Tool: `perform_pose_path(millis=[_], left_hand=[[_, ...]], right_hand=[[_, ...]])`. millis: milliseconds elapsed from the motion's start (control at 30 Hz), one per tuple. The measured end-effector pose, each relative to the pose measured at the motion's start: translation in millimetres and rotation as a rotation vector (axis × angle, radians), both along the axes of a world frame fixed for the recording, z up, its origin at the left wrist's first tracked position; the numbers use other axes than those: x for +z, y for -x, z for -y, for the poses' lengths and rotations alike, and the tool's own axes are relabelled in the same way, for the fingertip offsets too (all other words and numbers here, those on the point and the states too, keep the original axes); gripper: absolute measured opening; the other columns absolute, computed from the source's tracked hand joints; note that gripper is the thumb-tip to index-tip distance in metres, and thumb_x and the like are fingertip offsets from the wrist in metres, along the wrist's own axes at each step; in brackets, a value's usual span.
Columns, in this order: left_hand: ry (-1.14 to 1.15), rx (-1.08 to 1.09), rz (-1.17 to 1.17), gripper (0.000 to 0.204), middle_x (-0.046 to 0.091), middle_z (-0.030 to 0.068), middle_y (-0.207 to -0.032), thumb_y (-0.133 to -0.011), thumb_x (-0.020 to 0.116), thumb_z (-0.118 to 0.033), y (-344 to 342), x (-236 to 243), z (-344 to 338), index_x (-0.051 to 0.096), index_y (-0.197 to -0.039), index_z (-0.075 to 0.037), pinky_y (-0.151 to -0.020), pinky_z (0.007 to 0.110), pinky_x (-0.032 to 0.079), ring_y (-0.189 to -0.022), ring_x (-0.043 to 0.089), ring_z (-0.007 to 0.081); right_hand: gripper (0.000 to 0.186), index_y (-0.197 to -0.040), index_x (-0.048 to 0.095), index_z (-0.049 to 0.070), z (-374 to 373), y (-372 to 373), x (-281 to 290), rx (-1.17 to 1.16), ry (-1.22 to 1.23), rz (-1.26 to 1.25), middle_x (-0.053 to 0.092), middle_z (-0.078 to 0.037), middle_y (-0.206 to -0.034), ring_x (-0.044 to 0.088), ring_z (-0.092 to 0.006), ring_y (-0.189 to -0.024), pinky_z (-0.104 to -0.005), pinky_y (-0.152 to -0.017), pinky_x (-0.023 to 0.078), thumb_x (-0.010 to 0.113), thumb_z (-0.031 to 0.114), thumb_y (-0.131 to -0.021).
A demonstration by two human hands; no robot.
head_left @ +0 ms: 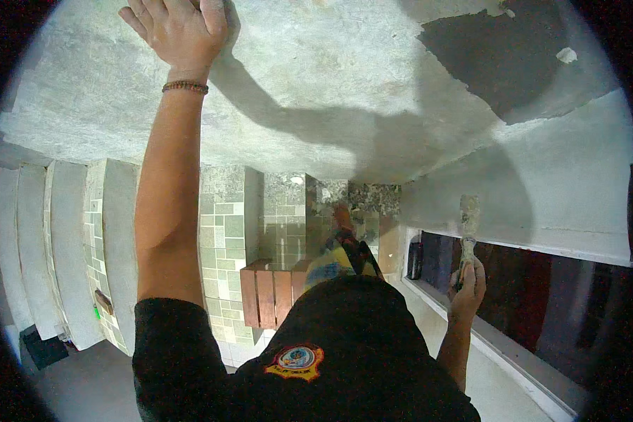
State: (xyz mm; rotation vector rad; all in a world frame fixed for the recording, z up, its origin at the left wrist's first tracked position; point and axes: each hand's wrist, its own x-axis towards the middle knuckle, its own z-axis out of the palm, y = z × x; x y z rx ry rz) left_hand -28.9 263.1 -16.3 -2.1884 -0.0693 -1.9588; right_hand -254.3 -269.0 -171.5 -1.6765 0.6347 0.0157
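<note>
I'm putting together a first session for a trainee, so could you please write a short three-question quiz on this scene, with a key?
1. What does the right hand grip?
2. Where on the wall does the dark, ragged-edged patch show in the picture? A. Upper left. B. Upper right. C. Lower middle.
3. True or false: a brown bracelet circles the wrist of the left hand.

Key:
1. A flat-bladed scraper, held with its blade pointing toward the top of the picture.
2. B.
3. True.
</note>
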Motion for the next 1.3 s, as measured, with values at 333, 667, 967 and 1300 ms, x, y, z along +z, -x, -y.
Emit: perform_pose_path(millis=[333, 667, 967, 1300], left_hand=[[0.005, -0.002, -0.023, 0.074, 0.022, 0.0203, -0.166, -0.098, 0.039, -0.043, -2.9, -0.3, -5.4, 0.027, -0.159, -0.002, -0.124, 0.058, 0.007, -0.155, 0.017, 0.0385], [-0.097, -0.008, 0.064, 0.074, 0.024, 0.0216, -0.166, -0.101, 0.036, -0.047, -7.8, -0.5, -14.4, 0.028, -0.158, -0.001, -0.124, 0.056, 0.008, -0.154, 0.018, 0.0389], [-0.081, 0.019, 0.049, 0.075, 0.023, 0.022, -0.165, -0.101, 0.036, -0.049, -6.5, 1.2, -12.3, 0.028, -0.159, -0.002, -0.123, 0.057, 0.009, -0.154, 0.018, 0.039], [-0.081, 0.018, 0.04, 0.075, 0.025, 0.0232, -0.164, -0.104, 0.03, -0.051, -3.1, 2.7, -6.2, 0.029, -0.157, 0.002, -0.123, 0.058, 0.01, -0.154, 0.019, 0.0398]], right_hand=[[0.027, -0.124, 0.061, 0.008, 16.1, -0.9, -14.6, 0.027, 0.045, -0.176, 0.058, 0.001, -0.091, 0.051, -0.0059, -0.073, -0.0202, -0.062, 0.044, 0.058, 0.025, -0.102], [0.028, -0.119, 0.063, 0.006, 1.3, -19.5, -14.8, 0.121, 0.051, 0.064, 0.059, 0.001, -0.089, 0.051, -0.007, -0.072, -0.023, -0.06, 0.041, 0.06, 0.028, -0.101], [0.026, -0.118, 0.063, 0.008, 1.4, -16.9, -10.6, -0.01, 0.019, -0.027, 0.057, 0.003, -0.089, 0.05, -0.006, -0.071, -0.0209, -0.059, 0.042, 0.06, 0.028, -0.101], [0.026, -0.124, 0.061, 0.006, 7.6, -28.2, -25.3, 0.065, -0.045, 0.004, 0.056, 0.002, -0.091, 0.051, -0.006, -0.074, -0.0216, -0.06, 0.045, 0.058, 0.021, -0.103]])
